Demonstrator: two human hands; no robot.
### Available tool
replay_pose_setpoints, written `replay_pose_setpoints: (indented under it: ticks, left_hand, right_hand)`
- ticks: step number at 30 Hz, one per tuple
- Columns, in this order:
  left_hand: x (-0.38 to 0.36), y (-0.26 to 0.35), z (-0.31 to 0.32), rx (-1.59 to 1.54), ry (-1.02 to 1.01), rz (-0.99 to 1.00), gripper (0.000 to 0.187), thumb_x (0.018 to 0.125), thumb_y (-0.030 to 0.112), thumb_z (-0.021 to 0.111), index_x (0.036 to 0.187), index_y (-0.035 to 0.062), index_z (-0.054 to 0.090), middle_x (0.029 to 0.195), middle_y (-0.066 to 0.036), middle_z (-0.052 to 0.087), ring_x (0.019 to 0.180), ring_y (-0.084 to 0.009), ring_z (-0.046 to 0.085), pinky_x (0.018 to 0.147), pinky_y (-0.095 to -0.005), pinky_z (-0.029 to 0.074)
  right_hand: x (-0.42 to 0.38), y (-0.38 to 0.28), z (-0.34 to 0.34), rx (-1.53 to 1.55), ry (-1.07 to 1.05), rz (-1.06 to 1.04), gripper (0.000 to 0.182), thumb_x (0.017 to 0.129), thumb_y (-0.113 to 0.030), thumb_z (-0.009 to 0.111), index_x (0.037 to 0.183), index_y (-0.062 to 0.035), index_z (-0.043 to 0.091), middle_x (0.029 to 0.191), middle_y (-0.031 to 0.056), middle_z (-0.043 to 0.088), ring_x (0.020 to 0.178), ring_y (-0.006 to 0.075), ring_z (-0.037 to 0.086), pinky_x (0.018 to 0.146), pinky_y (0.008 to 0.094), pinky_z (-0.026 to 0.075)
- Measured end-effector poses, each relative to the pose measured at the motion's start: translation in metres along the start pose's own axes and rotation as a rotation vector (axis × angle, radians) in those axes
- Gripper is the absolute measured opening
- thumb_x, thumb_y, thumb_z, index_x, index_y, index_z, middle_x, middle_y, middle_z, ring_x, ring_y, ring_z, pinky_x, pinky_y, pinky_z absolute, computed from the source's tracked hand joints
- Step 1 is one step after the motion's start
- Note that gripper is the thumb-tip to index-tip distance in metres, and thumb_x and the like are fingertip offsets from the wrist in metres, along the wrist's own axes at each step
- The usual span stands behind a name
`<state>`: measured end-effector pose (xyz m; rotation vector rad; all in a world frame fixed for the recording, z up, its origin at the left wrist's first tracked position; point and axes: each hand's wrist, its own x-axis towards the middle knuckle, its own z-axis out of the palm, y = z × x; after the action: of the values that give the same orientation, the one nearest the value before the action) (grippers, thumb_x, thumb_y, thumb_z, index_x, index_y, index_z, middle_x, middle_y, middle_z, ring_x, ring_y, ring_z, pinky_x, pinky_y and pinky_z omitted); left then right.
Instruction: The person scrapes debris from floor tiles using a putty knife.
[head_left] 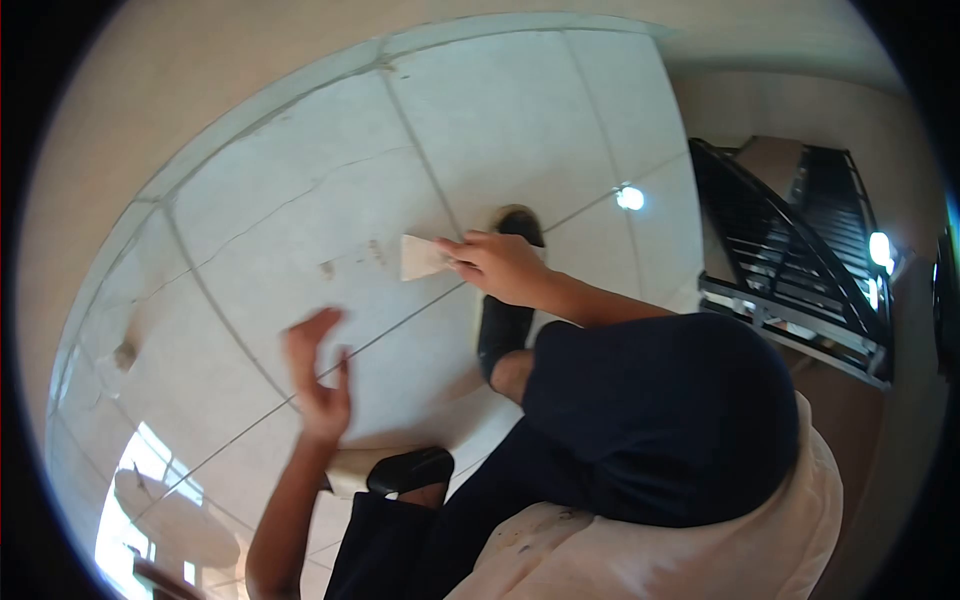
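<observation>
Right hand: closed around the narrow end of a pale, flat, trapezoid-shaped scraper, its broad edge facing left; whether that edge touches the floor, I can't tell.
Left hand: blurred, holding nothing I can see, thumb and fingers curved and spread apart, left of the scraper and nearer.
Floor: pale glossy tiles with dark joints and a thin crack; brownish marks just left of the scraper.
Feet: black shoes, one near, one beside the right hand.
Far right: black metal stair railing.

Blurred left hand, scraper partly hidden
</observation>
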<state>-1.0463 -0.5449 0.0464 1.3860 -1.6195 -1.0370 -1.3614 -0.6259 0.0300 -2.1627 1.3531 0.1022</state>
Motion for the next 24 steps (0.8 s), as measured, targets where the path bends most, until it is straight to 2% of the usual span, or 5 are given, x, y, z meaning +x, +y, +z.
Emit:
replay_pose_setpoints:
  ticks: [1, 3, 6, 8, 24]
  left_hand:
    - [0.006, 0.035, 0.008, -0.189, -0.123, 0.053, 0.032, 0.093, 0.004, 0.057, 0.124, 0.0034, 0.064, 0.126, -0.019, 0.065, 0.114, -0.0368, 0.061, 0.1, -0.0471, 0.046]
    - [0.043, 0.112, 0.038, -0.786, -0.286, 0.456, 0.033, 0.103, 0.03, 0.053, 0.119, 0.0045, 0.065, 0.128, -0.018, 0.068, 0.102, -0.0334, 0.068, 0.089, -0.0416, 0.051]
    - [0.073, 0.23, 0.041, -1.43, -0.381, 0.619, 0.032, 0.103, 0.028, 0.053, 0.12, 0.004, 0.065, 0.127, -0.018, 0.067, 0.103, -0.0326, 0.068, 0.089, -0.0411, 0.051]
    - [0.084, 0.271, 0.05, -1.59, -0.364, 0.642, 0.032, 0.103, 0.027, 0.053, 0.121, 0.0036, 0.064, 0.127, -0.018, 0.067, 0.103, -0.032, 0.068, 0.089, -0.0407, 0.051]
    - [0.101, 0.284, 0.044, -1.667, -0.373, 0.662, 0.03, 0.102, 0.018, 0.056, 0.125, 0.0008, 0.061, 0.123, -0.018, 0.067, 0.106, -0.0274, 0.066, 0.086, -0.038, 0.053]
  right_hand:
    - [-0.004, 0.002, 0.01, 0.017, -0.01, 0.012, 0.04, 0.096, -0.023, 0.062, 0.136, -0.016, 0.064, 0.091, 0.0087, 0.062, 0.077, 0.0308, 0.066, 0.066, 0.0443, 0.052]
    - [-0.009, 0.009, 0.028, 0.12, 0.047, -0.023, 0.044, 0.095, -0.02, 0.066, 0.139, -0.0169, 0.063, 0.084, 0.0104, 0.059, 0.071, 0.0313, 0.06, 0.064, 0.0428, 0.048]
    - [-0.009, -0.002, 0.023, -0.02, 0.048, -0.115, 0.048, 0.094, -0.017, 0.066, 0.142, -0.018, 0.061, 0.08, 0.0098, 0.056, 0.065, 0.0288, 0.058, 0.06, 0.0403, 0.046]
    - [-0.006, -0.008, 0.025, 0.004, 0.075, -0.128, 0.049, 0.094, -0.016, 0.067, 0.142, -0.0194, 0.061, 0.08, 0.0092, 0.057, 0.065, 0.0286, 0.059, 0.061, 0.0399, 0.046]
    - [-0.006, 0.0, 0.028, -0.018, 0.152, -0.178, 0.053, 0.091, -0.017, 0.07, 0.142, -0.0188, 0.06, 0.076, 0.0095, 0.055, 0.063, 0.029, 0.058, 0.06, 0.0409, 0.046]
